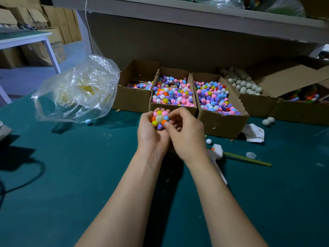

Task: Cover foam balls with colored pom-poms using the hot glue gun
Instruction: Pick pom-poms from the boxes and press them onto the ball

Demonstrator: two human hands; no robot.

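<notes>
A green surface (71, 175) carries cardboard boxes (173, 106) of pom-poms (173, 93) beneath a shelf (178, 16). The left grip (151, 133) holds the foam ball (159, 118); the right grip (186, 132) pinches its orange pom-pom (163, 121).

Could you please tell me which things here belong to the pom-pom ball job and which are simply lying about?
In use: partly covered foam ball, gripped by the left hand and right hand; cardboard box of coloured pom-poms; cardboard box of white foam balls; white hot glue gun.
Lying about: crumpled clear plastic bag; crumpled white paper; flat green stick.
</notes>
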